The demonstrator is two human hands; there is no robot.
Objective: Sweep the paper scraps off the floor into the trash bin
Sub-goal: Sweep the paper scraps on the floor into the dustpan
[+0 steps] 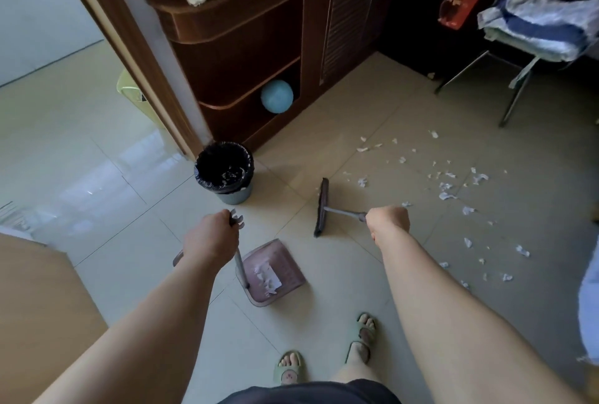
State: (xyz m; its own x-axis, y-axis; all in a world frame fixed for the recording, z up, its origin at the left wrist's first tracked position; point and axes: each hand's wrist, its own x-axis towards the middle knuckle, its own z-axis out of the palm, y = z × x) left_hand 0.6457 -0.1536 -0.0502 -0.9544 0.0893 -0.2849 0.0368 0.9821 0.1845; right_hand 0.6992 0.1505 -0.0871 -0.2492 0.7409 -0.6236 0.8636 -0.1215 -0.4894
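Note:
My left hand [212,236] grips the upright handle of a mauve dustpan [285,274], which rests on the floor tiles with a small heap of white paper scraps in it. My right hand [389,221] is closed around the grey handle of a broom whose dark head [322,207] stands on the floor between the pan and the scraps. Several white paper scraps [447,189] lie scattered on the tiles to the right of the broom. A small grey trash bin [223,173] with a black liner stands just beyond the dustpan, with some paper inside.
A dark wooden cabinet [265,47] stands behind the bin, with a blue ball [277,96] on its lower shelf. A metal-legged chair [518,73] piled with cloth is at the far right. A doorway opens at left. A wooden surface [39,306] is at near left. My sandalled feet [324,351] are below.

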